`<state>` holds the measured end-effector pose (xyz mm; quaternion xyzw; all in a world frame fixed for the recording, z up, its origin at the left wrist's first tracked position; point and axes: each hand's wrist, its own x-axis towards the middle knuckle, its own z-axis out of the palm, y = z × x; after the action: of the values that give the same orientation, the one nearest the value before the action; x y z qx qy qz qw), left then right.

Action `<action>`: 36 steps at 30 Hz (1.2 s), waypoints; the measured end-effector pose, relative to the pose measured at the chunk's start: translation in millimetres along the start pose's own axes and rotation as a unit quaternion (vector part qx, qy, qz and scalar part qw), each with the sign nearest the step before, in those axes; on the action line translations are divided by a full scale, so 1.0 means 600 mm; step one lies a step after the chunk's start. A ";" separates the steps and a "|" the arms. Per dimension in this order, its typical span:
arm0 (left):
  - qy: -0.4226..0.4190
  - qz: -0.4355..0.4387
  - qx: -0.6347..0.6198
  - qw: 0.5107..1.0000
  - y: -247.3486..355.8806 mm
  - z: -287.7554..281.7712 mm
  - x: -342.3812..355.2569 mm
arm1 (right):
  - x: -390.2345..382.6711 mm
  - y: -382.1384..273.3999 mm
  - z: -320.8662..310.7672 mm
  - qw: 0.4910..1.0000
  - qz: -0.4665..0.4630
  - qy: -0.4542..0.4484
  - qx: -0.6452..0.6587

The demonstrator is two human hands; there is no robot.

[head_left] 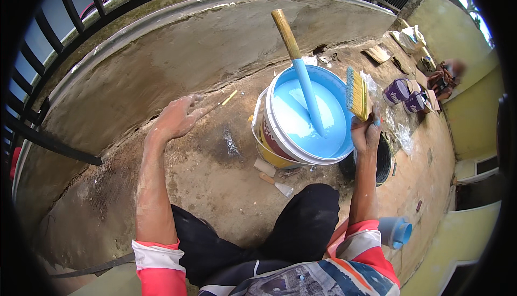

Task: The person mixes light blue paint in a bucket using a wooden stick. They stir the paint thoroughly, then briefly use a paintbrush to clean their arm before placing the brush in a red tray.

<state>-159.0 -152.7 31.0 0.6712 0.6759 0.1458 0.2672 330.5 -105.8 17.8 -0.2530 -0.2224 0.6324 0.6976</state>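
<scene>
My right hand (366,133) grips a wide paint brush (357,94), its pale bristles upright and tinged blue at the tips. Just left of it stands a large bucket (263,140) of light blue paint (328,102). A wooden stick (285,33), coated blue on its lower part, leans in the paint. Out to the left, my left hand (179,117) hovers over the ground with fingers stretched out. Close to its fingertip is a thin yellow strip (229,98); whether they touch I cannot tell. A putty knife (276,184) lies in front of the bucket.
A black bucket (383,161) stands right of the paint bucket, with a blue plastic container (396,231) nearer me. Purple cans (396,91) and plastic wrapping (403,139) lie farther right. Another person (446,79) is at the far right. A low wall (177,43) with black railings borders the left.
</scene>
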 end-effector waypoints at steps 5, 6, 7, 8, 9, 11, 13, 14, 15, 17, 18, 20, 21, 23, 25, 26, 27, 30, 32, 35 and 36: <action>0.010 0.006 0.005 1.000 -0.021 0.007 0.008 | -0.010 0.009 -0.028 0.987 0.083 -0.068 0.119; 0.018 0.011 0.008 1.000 -0.026 0.012 0.012 | -0.007 0.005 -0.037 0.978 0.111 -0.097 0.145; 0.023 0.013 0.016 1.000 -0.025 0.011 0.011 | -0.010 0.009 -0.037 0.978 0.109 -0.107 0.139; 0.018 0.010 0.012 1.000 -0.023 0.010 0.009 | -0.013 0.012 -0.037 0.978 0.107 -0.118 0.134; 0.013 0.007 0.008 1.000 -0.020 0.010 0.008 | -0.015 0.013 -0.036 0.978 0.105 -0.129 0.128; 0.003 0.005 0.006 1.000 -0.012 0.010 0.004 | -0.019 0.003 -0.019 0.999 0.015 -0.012 0.030; -0.002 0.005 0.013 1.000 -0.015 0.010 0.006 | -0.036 -0.008 0.073 0.992 -0.074 0.055 -0.087; -0.001 0.012 0.020 1.000 -0.014 0.010 0.010 | -0.020 -0.039 0.043 0.981 -0.142 0.021 -0.128; 0.001 0.013 0.029 0.999 -0.020 0.008 0.009 | -0.034 -0.054 0.087 0.942 -0.217 0.021 -0.256; 0.010 0.006 0.041 0.999 -0.031 0.010 0.007 | -0.046 -0.044 0.158 0.862 -0.363 0.016 -0.354; 0.015 0.001 0.042 0.999 -0.035 0.012 0.006 | -0.041 -0.029 0.150 0.830 -0.378 -0.004 -0.411; 0.004 0.009 0.023 1.000 -0.021 0.015 0.015 | -0.036 -0.007 0.117 0.759 -0.351 -0.060 -0.545; -0.011 0.010 0.010 1.000 -0.011 0.015 0.018 | -0.031 0.012 0.097 0.721 -0.304 -0.107 -0.614; -0.018 0.009 0.011 1.000 -0.003 0.006 0.014 | -0.022 0.045 0.093 0.671 -0.251 -0.172 -0.676; -0.013 0.000 0.040 0.999 -0.002 0.007 0.006 | -0.021 0.038 0.125 0.760 -0.233 -0.106 -0.598; -0.001 0.014 0.048 0.999 -0.012 0.014 0.007 | -0.009 0.033 0.143 0.793 -0.249 -0.074 -0.551; 0.011 0.030 0.056 0.998 -0.025 0.024 0.015 | -0.004 0.027 0.172 0.814 -0.254 -0.045 -0.520; 0.005 0.030 0.056 0.998 -0.030 0.024 0.009 | 0.064 -0.001 0.211 0.957 -0.175 -0.063 -0.222; -0.002 0.027 0.041 0.999 -0.028 0.022 -0.001 | 0.095 0.039 0.265 0.951 -0.126 -0.182 -0.215; -0.101 -0.010 0.075 0.992 -0.011 0.014 -0.027 | 0.042 0.223 0.401 0.910 -0.144 -0.243 -0.304; -0.131 -0.005 0.086 0.988 -0.004 0.023 -0.041 | 0.026 0.300 0.417 0.865 -0.218 -0.299 -0.340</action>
<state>-154.3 -179.3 22.5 0.7015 0.6484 -0.0031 0.2958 36.2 -59.3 97.0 -0.2182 -0.6711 0.3950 0.5882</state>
